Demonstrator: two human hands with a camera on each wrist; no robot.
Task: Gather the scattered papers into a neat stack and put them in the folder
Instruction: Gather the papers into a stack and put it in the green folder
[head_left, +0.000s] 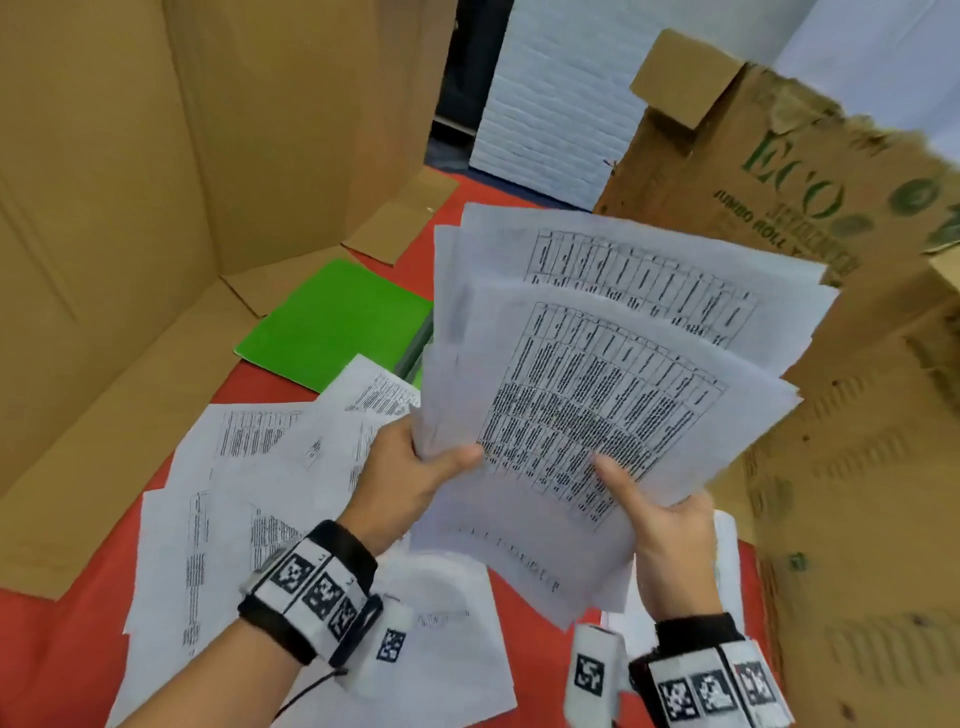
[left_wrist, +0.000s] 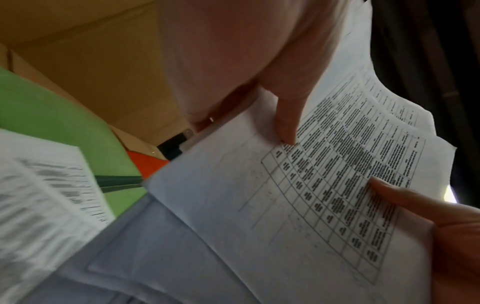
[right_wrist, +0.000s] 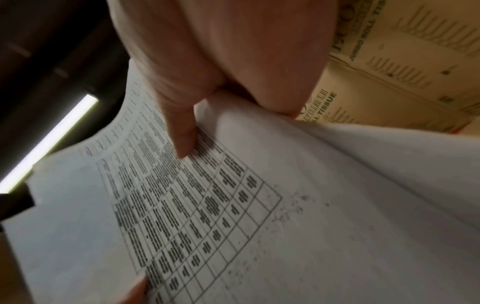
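Tall cardboard wall (head_left: 130, 208) hemming the left, printed cardboard box (head_left: 857, 364) crowding the right, open gap between them at the back, green folder (head_left: 332, 322) reachable from the left, loose sheets (head_left: 223, 519) covering the red surface (head_left: 67, 660)
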